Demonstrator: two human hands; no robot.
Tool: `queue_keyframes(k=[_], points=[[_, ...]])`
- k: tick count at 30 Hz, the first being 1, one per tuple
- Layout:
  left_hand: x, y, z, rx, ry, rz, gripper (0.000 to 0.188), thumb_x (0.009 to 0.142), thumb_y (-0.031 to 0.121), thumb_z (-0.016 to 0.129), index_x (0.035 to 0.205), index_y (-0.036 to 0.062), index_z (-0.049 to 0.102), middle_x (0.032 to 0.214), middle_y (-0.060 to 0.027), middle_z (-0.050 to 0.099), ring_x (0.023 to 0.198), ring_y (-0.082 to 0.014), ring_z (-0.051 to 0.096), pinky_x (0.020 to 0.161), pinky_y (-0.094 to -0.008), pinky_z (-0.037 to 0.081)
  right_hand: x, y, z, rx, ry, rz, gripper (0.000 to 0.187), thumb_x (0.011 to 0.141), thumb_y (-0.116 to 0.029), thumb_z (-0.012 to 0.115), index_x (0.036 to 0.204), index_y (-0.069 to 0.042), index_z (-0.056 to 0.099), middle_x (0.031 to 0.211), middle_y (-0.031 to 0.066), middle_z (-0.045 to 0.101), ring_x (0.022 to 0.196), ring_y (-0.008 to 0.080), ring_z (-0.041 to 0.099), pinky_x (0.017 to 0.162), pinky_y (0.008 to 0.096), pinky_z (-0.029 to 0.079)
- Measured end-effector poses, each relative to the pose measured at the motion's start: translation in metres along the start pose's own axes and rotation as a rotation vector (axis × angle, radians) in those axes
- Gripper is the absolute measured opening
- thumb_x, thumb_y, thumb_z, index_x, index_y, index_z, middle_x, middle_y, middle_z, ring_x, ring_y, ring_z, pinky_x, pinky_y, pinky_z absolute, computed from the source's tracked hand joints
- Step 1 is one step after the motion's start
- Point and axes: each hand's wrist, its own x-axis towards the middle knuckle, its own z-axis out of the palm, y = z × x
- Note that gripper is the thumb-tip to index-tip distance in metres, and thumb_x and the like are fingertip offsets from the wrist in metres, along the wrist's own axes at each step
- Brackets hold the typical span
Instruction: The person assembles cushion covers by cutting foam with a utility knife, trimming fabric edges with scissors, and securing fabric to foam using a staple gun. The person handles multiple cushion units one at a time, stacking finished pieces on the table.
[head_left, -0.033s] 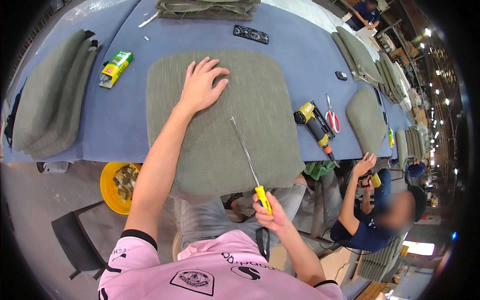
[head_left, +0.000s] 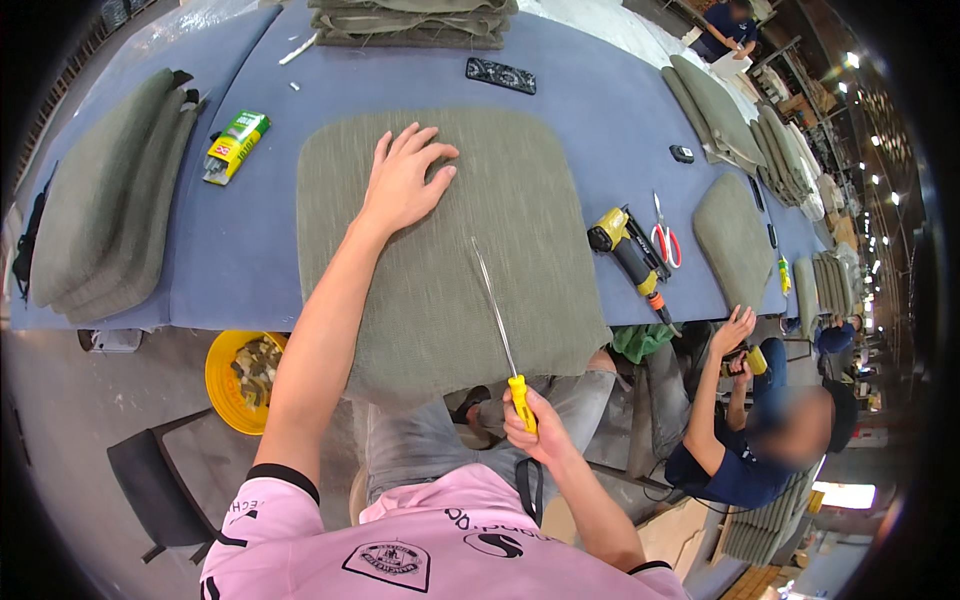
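A grey-green fabric-covered seat pad (head_left: 420, 300) lies before me, its near edge reaching past the table edge over my lap. On its upper part rests my left hand (head_left: 408, 185), fingers spread and holding nothing. My right hand (head_left: 540, 425) is closed round the yellow handle of a screwdriver (head_left: 497, 310). The long metal shaft slants up and left over the pad, with its tip near the middle. Whether the tip touches the cloth I cannot tell.
Right of the pad lie a yellow-black staple gun (head_left: 628, 248) and red-handled scissors (head_left: 664, 235). Stacked pads (head_left: 115, 200) stand left, by a green-yellow packet (head_left: 237, 147). A phone (head_left: 501, 75) lies beyond. A co-worker (head_left: 735, 440) sits right; a yellow bucket (head_left: 222, 385) is below left.
The view has shifted slightly. The screwdriver has turned a little in my right hand, and its tip sits slightly farther right. My left hand keeps its place on the pad.
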Motion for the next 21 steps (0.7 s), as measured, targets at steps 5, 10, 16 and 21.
queue_keyframes(k=[5,10,16,21], points=[[0.000,-0.001,-0.001,-0.017,0.011,-0.011,0.030,0.102,0.032,0.068,0.127,0.0186,0.078,0.159,-0.0132,0.060,0.160,-0.0344,0.040,0.134,-0.0582,0.021,-0.048,-0.019,-0.017,-0.452,0.144,-0.177,0.039,0.108,-0.031,0.072,0.133,-0.001,0.068,0.086,0.0041,0.065,0.059,0.0066,0.047,0.052,0.0222,0.033],[0.002,-0.002,0.001,0.008,0.013,-0.007,0.029,0.103,0.032,0.068,0.127,0.0186,0.078,0.158,-0.0131,0.060,0.159,-0.0337,0.042,0.134,-0.0578,0.021,-0.137,-0.131,-0.039,-1.011,0.279,0.284,0.036,0.101,-0.019,0.083,0.132,-0.001,0.079,0.097,-0.0018,0.076,0.076,0.0044,0.060,0.069,0.0231,0.051],[0.002,-0.003,0.000,0.025,0.006,0.008,0.029,0.105,0.031,0.066,0.129,0.0176,0.077,0.160,-0.0130,0.059,0.160,-0.0339,0.040,0.134,-0.0571,0.021,-0.128,-0.186,-0.004,-1.879,0.734,-0.227,0.035,0.096,-0.032,0.083,0.119,-0.005,0.081,0.097,0.0122,0.082,0.084,0.0215,0.077,0.078,0.0372,0.058],[0.001,-0.001,-0.001,0.044,-0.015,0.002,0.031,0.105,0.031,0.066,0.132,0.0179,0.076,0.161,-0.0123,0.058,0.161,-0.0338,0.040,0.134,-0.0573,0.021,-0.164,-0.183,0.041,-1.565,-0.039,0.200,0.040,0.099,-0.030,0.084,0.133,-0.009,0.079,0.122,0.0063,0.083,0.106,0.0137,0.075,0.096,0.0309,0.057]])
